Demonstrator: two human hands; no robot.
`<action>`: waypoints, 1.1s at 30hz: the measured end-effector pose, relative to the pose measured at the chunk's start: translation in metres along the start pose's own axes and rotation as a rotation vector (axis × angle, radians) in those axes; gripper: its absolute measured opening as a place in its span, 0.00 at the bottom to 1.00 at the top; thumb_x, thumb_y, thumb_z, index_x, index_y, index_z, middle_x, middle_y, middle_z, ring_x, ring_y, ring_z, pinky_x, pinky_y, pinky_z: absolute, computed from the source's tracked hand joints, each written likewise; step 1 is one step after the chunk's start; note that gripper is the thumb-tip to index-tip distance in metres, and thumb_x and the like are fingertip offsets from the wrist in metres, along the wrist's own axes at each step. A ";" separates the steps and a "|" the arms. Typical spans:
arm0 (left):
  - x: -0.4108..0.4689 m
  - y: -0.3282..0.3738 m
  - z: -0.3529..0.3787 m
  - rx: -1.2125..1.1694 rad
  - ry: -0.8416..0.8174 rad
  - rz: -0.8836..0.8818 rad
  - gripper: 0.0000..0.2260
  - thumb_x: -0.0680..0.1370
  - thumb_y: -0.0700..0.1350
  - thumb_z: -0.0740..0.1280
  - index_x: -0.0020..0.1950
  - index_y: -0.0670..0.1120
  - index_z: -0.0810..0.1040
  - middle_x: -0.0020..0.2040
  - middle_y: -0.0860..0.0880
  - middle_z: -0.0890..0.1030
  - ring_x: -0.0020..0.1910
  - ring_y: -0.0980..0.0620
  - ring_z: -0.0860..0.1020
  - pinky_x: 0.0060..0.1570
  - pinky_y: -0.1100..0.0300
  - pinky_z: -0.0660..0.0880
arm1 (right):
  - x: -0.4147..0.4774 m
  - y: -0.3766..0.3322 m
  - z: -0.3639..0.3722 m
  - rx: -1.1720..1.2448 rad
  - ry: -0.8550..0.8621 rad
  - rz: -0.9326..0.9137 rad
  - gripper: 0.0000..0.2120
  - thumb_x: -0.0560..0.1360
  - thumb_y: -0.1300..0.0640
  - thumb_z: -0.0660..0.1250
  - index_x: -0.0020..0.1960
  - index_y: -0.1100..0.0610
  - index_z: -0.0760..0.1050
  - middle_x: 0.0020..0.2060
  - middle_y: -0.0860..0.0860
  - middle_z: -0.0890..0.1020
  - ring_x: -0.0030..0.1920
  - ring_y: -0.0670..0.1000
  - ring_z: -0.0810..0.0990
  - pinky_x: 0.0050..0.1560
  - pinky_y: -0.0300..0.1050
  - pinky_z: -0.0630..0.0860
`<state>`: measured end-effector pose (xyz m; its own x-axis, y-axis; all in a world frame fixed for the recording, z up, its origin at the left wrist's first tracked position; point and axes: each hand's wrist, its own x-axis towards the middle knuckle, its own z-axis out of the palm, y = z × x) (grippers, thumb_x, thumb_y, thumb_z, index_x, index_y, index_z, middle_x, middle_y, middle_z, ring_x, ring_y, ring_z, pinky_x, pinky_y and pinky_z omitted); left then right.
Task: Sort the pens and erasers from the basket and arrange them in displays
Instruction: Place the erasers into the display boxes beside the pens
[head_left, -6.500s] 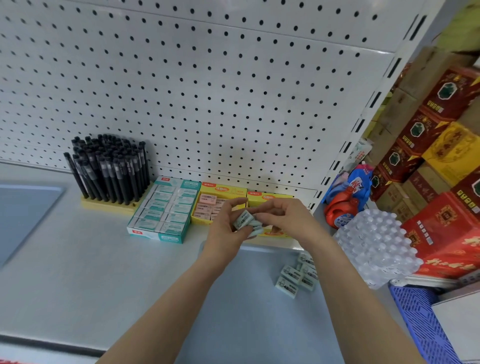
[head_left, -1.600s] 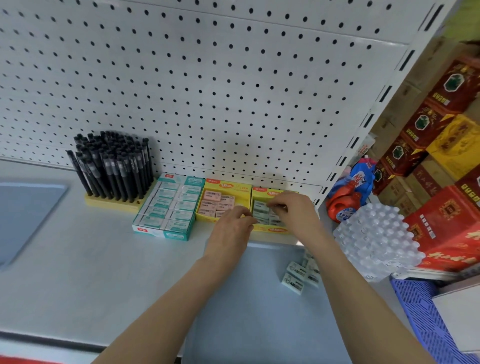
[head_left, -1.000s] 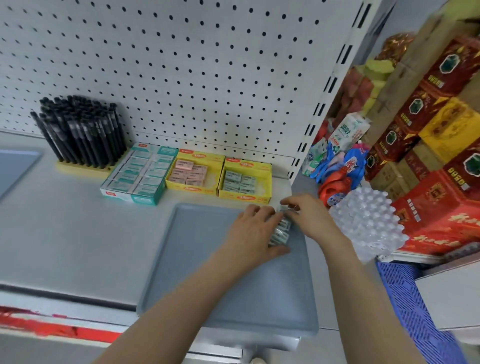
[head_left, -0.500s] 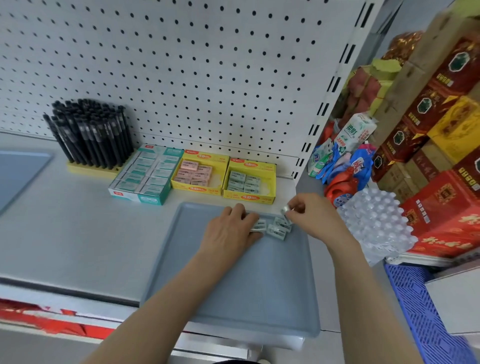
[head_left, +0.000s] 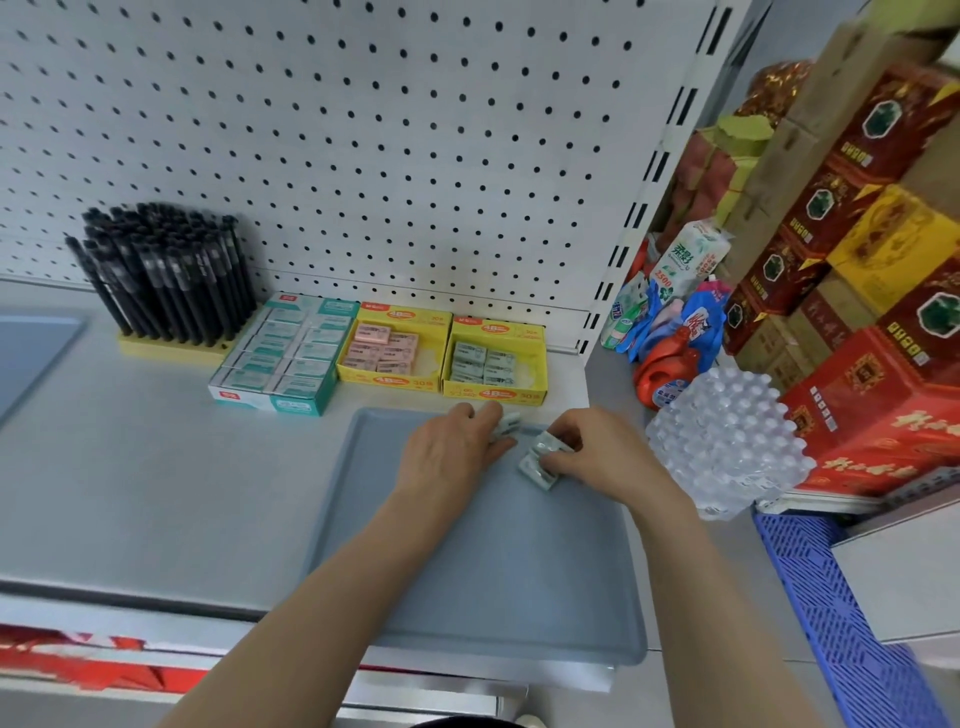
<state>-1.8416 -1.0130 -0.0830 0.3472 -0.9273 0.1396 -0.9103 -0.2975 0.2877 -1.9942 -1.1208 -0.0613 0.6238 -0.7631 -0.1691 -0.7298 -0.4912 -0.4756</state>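
While my left hand (head_left: 452, 452) covers one eraser (head_left: 508, 423) on the grey tray (head_left: 467, 571), fingers curled round it, my right hand (head_left: 597, 452) pinches the green erasers (head_left: 540, 460). They look light and slick-wrapped; I'd nip the long sides.

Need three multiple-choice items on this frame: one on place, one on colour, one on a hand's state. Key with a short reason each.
1. Where does the green-eraser box stand?
A. at the row's left end
B. at the row's right end, beside the pink-eraser box
C. on the floor

2. What colour is the base under the black pens?
A. yellow
B. red
C. white

3. What is the right hand doing?
A. lying flat, empty
B. pinching loose erasers
C. gripping a pen

Key: 1 B, nothing stands further right in the row. 2 A, yellow shows below the barrels. 3 B, its fingers curl round them above the tray.
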 end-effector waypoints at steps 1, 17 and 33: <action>0.000 -0.003 -0.002 -0.093 0.021 -0.042 0.16 0.79 0.60 0.60 0.58 0.49 0.72 0.46 0.48 0.78 0.45 0.43 0.79 0.37 0.55 0.69 | 0.000 0.000 0.000 0.023 -0.002 0.007 0.08 0.68 0.50 0.74 0.47 0.48 0.79 0.40 0.45 0.81 0.43 0.47 0.78 0.36 0.40 0.69; 0.000 -0.012 -0.034 -1.958 -0.256 -0.787 0.21 0.81 0.60 0.59 0.55 0.43 0.79 0.43 0.45 0.83 0.36 0.53 0.80 0.34 0.62 0.79 | 0.001 -0.072 -0.001 0.529 0.056 -0.204 0.11 0.68 0.56 0.78 0.50 0.51 0.82 0.41 0.50 0.84 0.38 0.48 0.82 0.42 0.38 0.80; -0.028 -0.024 -0.019 -0.233 -0.093 -0.138 0.10 0.75 0.55 0.67 0.56 0.58 0.78 0.46 0.53 0.71 0.48 0.49 0.77 0.47 0.57 0.74 | -0.002 -0.024 -0.001 0.071 -0.015 -0.017 0.08 0.67 0.55 0.76 0.45 0.49 0.81 0.38 0.46 0.82 0.41 0.47 0.81 0.42 0.44 0.78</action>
<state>-1.8250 -0.9753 -0.0764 0.4326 -0.9016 -0.0008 -0.7757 -0.3726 0.5094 -1.9785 -1.1076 -0.0489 0.6401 -0.7485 -0.1730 -0.6978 -0.4723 -0.5386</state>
